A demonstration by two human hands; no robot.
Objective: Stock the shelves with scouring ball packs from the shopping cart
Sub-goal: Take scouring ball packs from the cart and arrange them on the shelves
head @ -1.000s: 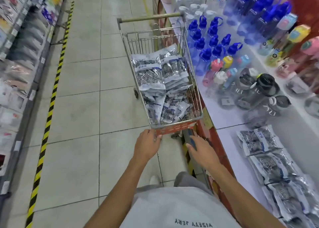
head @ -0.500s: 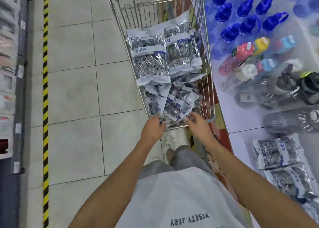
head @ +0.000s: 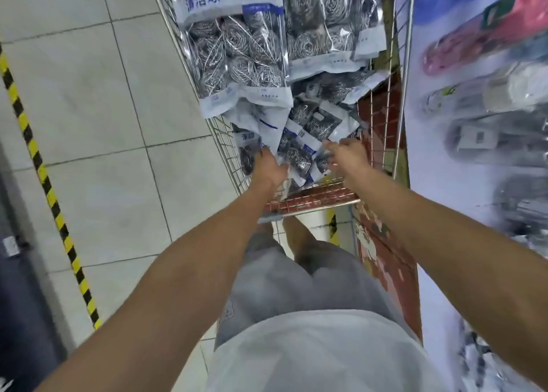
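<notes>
Pale grey floor tiles (head: 98,142) fill the left half of the frame, crossed by a yellow-and-black hazard stripe (head: 44,178) running from upper left to lower left. Silver wire shopping cart (head: 401,65) sits at top centre, its near rim just above the person's grey shorts.

Cart contents: clear plastic packs of steel scouring balls with white-and-blue printed bands, heaped. One large pack (head: 237,50) lies uppermost at left, a second (head: 323,21) beside it at right; smaller packs (head: 314,125) are jumbled beneath and nearer. Total cannot be counted; many overlap.

Both hands are down inside the near end of the cart. Left hand (head: 268,166) has fingers curled into the small packs at the cart's lower left, gripping one; which exactly is blurred. Right hand (head: 345,151) reaches in with fingers extended, tips touching the packs; grasp cannot be told.

White display shelf (head: 427,184) runs down the right edge, carrying blurred bottles (head: 489,95), uncountable.
</notes>
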